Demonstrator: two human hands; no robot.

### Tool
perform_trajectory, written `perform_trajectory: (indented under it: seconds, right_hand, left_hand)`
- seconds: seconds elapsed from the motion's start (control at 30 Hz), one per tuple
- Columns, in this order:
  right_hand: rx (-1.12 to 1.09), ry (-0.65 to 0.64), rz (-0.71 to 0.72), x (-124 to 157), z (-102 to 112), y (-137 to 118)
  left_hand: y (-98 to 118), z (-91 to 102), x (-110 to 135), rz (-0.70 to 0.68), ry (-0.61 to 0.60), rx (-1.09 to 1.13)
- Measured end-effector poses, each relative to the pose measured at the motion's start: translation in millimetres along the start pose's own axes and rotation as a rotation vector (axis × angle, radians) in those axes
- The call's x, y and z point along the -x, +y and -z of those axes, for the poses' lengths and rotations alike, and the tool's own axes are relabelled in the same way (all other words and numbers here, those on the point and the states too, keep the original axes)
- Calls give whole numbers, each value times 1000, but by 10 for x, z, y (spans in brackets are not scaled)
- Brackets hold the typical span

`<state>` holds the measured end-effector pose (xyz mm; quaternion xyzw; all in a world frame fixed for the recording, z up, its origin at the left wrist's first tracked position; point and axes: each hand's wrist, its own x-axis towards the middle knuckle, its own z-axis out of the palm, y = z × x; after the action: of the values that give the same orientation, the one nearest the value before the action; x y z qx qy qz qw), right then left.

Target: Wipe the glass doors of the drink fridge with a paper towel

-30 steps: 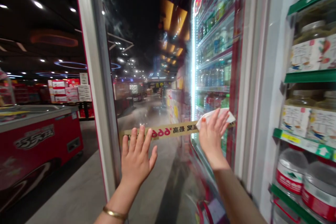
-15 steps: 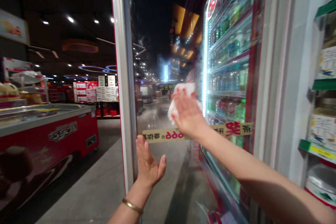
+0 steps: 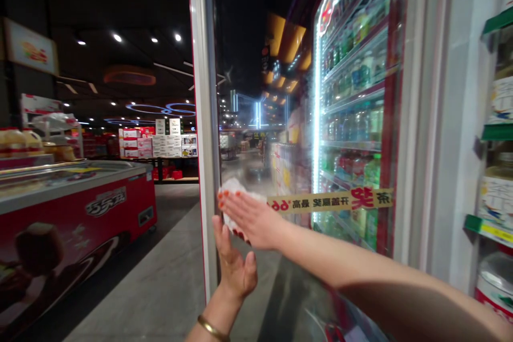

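**"Live from the fridge: what's under your right hand [image 3: 254, 220]?"**

"A white cloth [image 3: 229, 188], soft and light, bunched against the glass door [image 3: 248, 299] beside the door frame [image 3: 206, 117]. My fingers [image 3: 236, 207] lie flat, pressed together over it. Best taken by that bunch."

**"Left hand [image 3: 235, 273]?"**

"Empty, just below, fingers [image 3: 218, 231] spread. Damp cloth? Can't tell, my palm hides most."

The yellow strip [image 3: 331, 201] on the glass cooler door [image 3: 352, 117] reads, mirror-reversed, "开盖赢奖 最高 66"; the red chest freezer [image 3: 48, 224] bears "巧乐兹".
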<state>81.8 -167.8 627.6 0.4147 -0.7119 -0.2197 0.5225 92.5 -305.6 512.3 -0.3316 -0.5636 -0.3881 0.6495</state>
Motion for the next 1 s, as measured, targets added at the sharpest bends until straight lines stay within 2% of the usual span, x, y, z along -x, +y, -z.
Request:
perform_trajectory:
  seconds: [0.07, 0.13, 0.17, 0.23, 0.3, 0.33, 0.37, 0.4, 0.43, 0.47, 0.53, 0.6, 0.67, 0.7, 0.77, 0.87, 0.93, 1.0]
  right_hand:
    - [-28, -17, 144, 218, -91, -213]
    - [-21, 5, 67, 289, -19, -68]
    - [-5, 22, -38, 263, 59, 104]
    - [59, 68, -333, 157, 223, 464]
    - [149, 114, -606, 126, 324, 617]
    - [187, 123, -651, 186, 338, 578]
    - [208, 120, -609, 308, 332, 476]
    - [216, 103, -519, 489, 315, 339]
    - [198, 72, -352, 718, 300, 199]
    - [196, 71, -285, 978, 299, 85]
    - [234, 84, -407, 1497, 360, -3]
    - [304, 158, -669, 1876, 461, 41]
    - [369, 242, -874, 2043, 513, 12]
    - [390, 263, -936, 2059, 500, -82]
    - [397, 245, -979, 2027, 388, -410]
    - [312, 136, -882, 2063, 132, -872]
    - [287, 122, -928, 2246, 18, -938]
    - [305, 167, -1121, 2493, -50, -860]
  left_hand:
    - [31, 64, -30, -2, 12, 7]
    - [54, 123, -76, -6, -7, 5]
    - [62, 142, -103, -14, -22, -2]
    - [64, 146, -156, -34, -53, -25]
    - [42, 100, -194, -51, -81, -67]
    - [21, 61, -204, -62, -101, -98]
    - [-6, 15, -206, -83, -127, -138]
    - [-37, -35, -202, -114, -159, -188]
    - [-69, -85, -191, -150, -195, -244]
    - [-98, -130, -175, -184, -230, -298]
    - [-141, -197, -135, -225, -282, -371]
    - [-155, -224, -95, -214, -299, -389]
    - [-153, -215, -63, -189, -294, -376]
    - [-153, -203, -52, -175, -292, -370]
    - [-169, -173, -45, -170, -292, -366]
    - [-216, -138, -69, -198, -295, -382]
    - [-227, -120, -91, -214, -299, -383]
    - [-208, -103, -103, -222, -300, -375]
